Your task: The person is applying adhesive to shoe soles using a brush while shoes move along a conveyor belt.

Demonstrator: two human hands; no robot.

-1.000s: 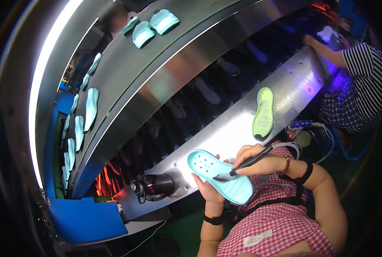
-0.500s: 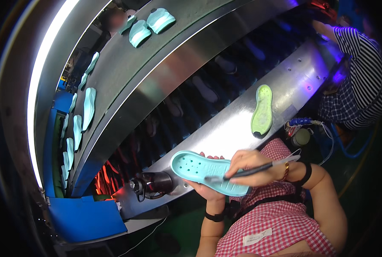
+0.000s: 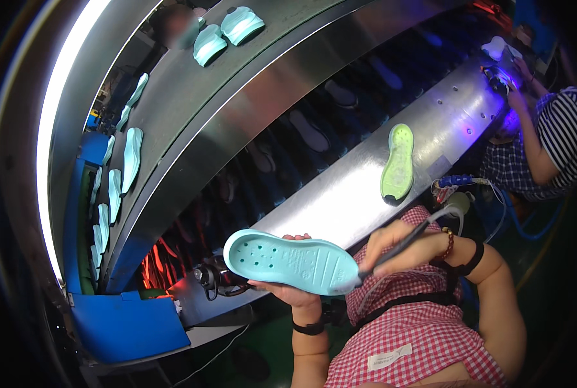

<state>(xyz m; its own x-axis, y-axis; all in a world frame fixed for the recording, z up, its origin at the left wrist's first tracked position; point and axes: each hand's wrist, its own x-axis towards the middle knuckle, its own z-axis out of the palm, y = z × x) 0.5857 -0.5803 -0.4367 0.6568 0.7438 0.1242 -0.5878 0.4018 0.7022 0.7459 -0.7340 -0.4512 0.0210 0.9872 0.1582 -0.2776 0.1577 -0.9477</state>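
Observation:
A turquoise shoe sole (image 3: 295, 262) lies across my left hand (image 3: 295, 295), its inner side up, with small holes at one end and raised lines at the other. My left fingers and palm grip it from underneath and along the edges. Between the closed fingers of my right hand (image 3: 402, 249) is a dark-handled brush (image 3: 387, 257) with a pale tube trailing from its back end. Its tip touches the sole's right end, near the rim. Some bristles are blurred.
A yellow-green sole (image 3: 398, 165) rests on the metal bench (image 3: 327, 200). Turquoise soles (image 3: 132, 158) ride the curved conveyor (image 3: 172, 123) at left. A black cylindrical device (image 3: 220, 278) sits by the bench's left end. Another person in a striped shirt (image 3: 563, 123) works at far right.
My left hand has shifted the turquoise sole left. My right hand has drawn the brush from the sole's middle to its right end. The co-worker's arms have moved over the bench.

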